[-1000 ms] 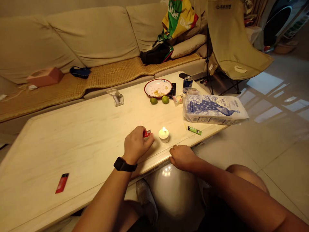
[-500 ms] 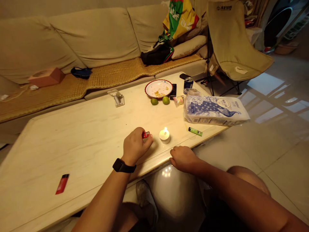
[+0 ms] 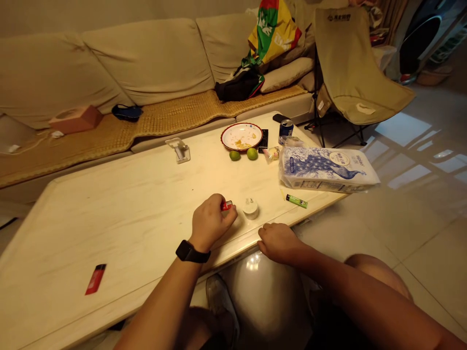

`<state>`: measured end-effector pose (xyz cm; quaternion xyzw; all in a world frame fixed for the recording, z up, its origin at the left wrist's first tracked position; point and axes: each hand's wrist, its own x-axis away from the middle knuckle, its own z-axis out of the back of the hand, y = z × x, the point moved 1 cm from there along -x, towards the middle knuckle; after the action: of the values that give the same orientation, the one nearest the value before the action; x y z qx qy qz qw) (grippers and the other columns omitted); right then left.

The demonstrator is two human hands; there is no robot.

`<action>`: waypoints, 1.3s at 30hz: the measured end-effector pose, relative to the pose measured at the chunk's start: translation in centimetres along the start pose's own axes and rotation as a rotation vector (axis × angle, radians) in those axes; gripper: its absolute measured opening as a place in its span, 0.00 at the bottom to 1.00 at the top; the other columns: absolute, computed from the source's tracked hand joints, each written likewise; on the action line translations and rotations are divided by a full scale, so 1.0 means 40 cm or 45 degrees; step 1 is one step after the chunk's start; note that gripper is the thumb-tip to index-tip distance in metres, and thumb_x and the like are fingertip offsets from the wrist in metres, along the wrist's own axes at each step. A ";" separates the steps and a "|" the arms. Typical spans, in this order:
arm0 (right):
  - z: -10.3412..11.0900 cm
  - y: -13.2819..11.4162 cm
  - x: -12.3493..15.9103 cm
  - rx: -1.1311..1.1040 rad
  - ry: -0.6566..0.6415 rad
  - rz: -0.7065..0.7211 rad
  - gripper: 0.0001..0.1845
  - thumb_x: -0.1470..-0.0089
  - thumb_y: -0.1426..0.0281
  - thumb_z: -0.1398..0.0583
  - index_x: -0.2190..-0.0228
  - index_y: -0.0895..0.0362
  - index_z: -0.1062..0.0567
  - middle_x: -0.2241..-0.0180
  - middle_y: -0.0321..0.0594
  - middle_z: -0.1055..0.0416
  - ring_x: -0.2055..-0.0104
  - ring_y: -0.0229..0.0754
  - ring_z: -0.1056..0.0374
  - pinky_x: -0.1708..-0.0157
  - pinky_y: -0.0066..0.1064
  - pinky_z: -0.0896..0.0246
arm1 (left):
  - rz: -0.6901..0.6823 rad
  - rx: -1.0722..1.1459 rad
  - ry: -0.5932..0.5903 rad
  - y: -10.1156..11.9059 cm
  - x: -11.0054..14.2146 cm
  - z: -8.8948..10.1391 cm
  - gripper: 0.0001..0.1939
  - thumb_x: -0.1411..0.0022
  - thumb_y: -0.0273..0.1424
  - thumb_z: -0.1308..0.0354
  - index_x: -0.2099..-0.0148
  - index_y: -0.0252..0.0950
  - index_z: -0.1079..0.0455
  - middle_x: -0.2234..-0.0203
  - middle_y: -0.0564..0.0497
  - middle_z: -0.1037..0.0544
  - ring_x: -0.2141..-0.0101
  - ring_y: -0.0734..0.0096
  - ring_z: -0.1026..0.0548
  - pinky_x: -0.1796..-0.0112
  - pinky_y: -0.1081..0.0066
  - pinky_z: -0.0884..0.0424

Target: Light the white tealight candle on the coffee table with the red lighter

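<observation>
From the tea-light candle [image 3: 250, 209], I have a gap to pass through toward the two limes [image 3: 251, 154] behind it. My left hand [image 3: 213, 223], closed on a red lighter [image 3: 226, 205], blocks its left side. My right hand [image 3: 279, 242] sits front-right of it. Farther right, a green lighter [image 3: 296, 201] and a wrapped paper pack [image 3: 328, 170] stand in my way.

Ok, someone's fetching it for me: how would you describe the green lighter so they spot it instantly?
Find the long cream table in front of the sofa, then the blue-and-white peacock-print pack at its right end. Just below that pack, by the table's edge, lies a small green lighter. The other two lighters are red: one in the left hand, one lying far left.
</observation>
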<state>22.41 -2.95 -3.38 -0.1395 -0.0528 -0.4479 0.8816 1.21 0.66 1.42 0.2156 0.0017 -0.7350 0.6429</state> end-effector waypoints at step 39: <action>0.024 -0.006 0.004 -0.019 -0.066 -0.027 0.17 0.38 0.63 0.46 0.57 0.60 0.24 0.58 0.52 0.24 0.57 0.51 0.27 0.59 0.38 0.37 | -0.059 -0.129 -0.175 0.087 -0.038 -0.038 0.09 0.37 0.39 0.49 0.64 0.39 0.37 0.70 0.48 0.24 0.68 0.63 0.28 0.70 0.65 0.41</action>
<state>22.36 -2.92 -2.36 -0.1568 -0.0738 -0.4537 0.8741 5.12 1.90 1.49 0.1317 -0.0004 -0.7618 0.6343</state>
